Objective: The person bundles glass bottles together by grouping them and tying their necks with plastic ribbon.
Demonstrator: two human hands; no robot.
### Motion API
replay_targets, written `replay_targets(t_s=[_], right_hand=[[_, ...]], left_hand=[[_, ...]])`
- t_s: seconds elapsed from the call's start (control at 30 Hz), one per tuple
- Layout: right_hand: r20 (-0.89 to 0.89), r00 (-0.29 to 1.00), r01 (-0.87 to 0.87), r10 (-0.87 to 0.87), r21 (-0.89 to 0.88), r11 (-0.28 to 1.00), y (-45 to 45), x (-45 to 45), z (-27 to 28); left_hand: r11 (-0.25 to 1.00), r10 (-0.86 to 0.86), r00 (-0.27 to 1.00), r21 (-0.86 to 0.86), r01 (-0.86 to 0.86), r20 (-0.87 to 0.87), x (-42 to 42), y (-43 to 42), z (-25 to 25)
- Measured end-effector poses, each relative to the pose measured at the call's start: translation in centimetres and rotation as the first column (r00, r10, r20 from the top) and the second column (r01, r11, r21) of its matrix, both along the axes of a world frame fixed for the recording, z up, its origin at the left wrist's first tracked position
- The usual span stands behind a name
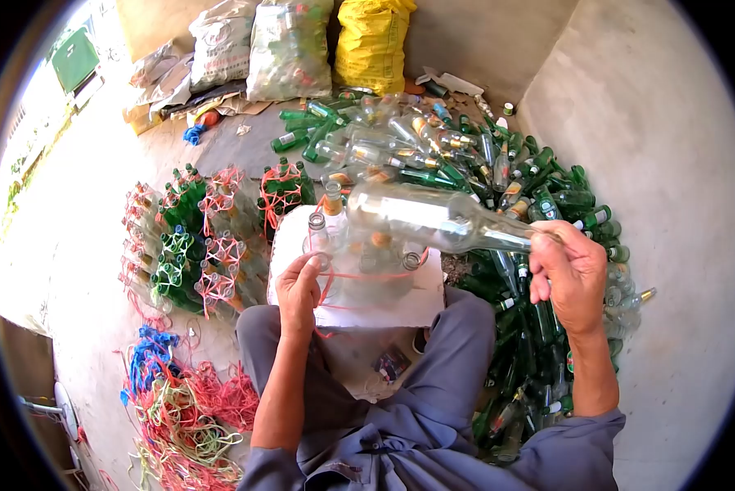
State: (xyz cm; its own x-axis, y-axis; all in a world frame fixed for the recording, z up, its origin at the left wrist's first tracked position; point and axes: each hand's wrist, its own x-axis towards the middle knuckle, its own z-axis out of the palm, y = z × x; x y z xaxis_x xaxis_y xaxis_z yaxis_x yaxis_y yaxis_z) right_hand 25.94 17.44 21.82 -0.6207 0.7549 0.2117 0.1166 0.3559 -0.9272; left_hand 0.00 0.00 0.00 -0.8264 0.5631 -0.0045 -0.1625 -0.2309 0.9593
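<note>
Presently, the right hand [570, 270] was closed around the neck of the clear glass bottle [420, 216], whose long axis lay almost level, base leftward above the standing bottles [318, 238], while the left hand [298, 290], nearer to these, had its fingers together beside the red strap [359, 276], its grip unclear.

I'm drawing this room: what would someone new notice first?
Probably the clear glass bottle the right hand holds sideways by its neck, mid-picture. Then the big heap of green and clear glass bottles curving along the right. Behind, a bright yellow sack stands by the wall.
</note>
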Motion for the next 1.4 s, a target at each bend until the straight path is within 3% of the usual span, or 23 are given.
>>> replay_targets(t_s=[0.07, 0.17, 0.27, 0.43, 0.47, 0.57, 0.7, 0.9, 1.33, 1.4], right_hand=[[0.077, 0.996, -0.040, 0.038, 0.028, 0.999, -0.3, -1.1, 0.4], [0.196, 0.971, -0.195, 0.139, 0.305, 0.932, 0.0, -4.2, -0.8], [0.265, 0.952, -0.258, 0.154, 0.421, 0.870, -0.6, -6.7, -0.5], [0.370, 0.925, -0.333, 0.083, 0.689, 0.644, -1.3, -11.2, -0.4], [0.340, 0.935, -0.315, 0.103, 0.662, 0.679, -1.6, -12.2, -0.6], [0.382, 0.923, -0.350, 0.052, 0.773, 0.529, -1.5, -14.5, -1.2], [0.495, 0.869, -0.429, -0.008, 0.761, 0.487, -2.0, -16.9, -0.2], [0.421, 0.903, -0.420, 0.083, 0.827, 0.374, -2.5, -19.1, -1.4], [0.452, 0.892, -0.391, -0.002, 0.774, 0.499, -0.6, -19.9, -4.0], [0.423, 0.905, -0.400, 0.047, 0.809, 0.431, -1.1, -19.8, -4.9]], left_hand=[[1.000, -0.004, 1.000, 0.002, 0.004, 0.021, 0.9, 0.2, 0.3], [1.000, -0.006, 0.999, 0.008, 0.005, 0.041, -0.1, 0.0, 0.0], [1.000, -0.008, 0.999, 0.000, 0.008, 0.039, -0.2, -0.2, 0.1], [1.000, 0.010, 1.000, 0.003, -0.010, 0.015, -0.1, 0.1, 0.4], [1.000, 0.010, 1.000, 0.001, -0.010, 0.008, -0.1, 0.1, 0.4], [1.000, -0.029, 0.998, -0.001, 0.029, 0.058, -0.4, -0.3, 0.4], [0.998, -0.060, 0.992, -0.004, 0.060, 0.114, -0.6, -0.6, 0.6], [0.998, -0.066, 0.988, -0.005, 0.067, 0.137, -0.6, -0.4, 0.9], [0.999, -0.041, 0.996, 0.003, 0.041, 0.076, -0.5, 0.0, 1.2], [1.000, -0.023, 0.998, -0.014, 0.024, 0.057, -0.4, 0.1, 1.0]])
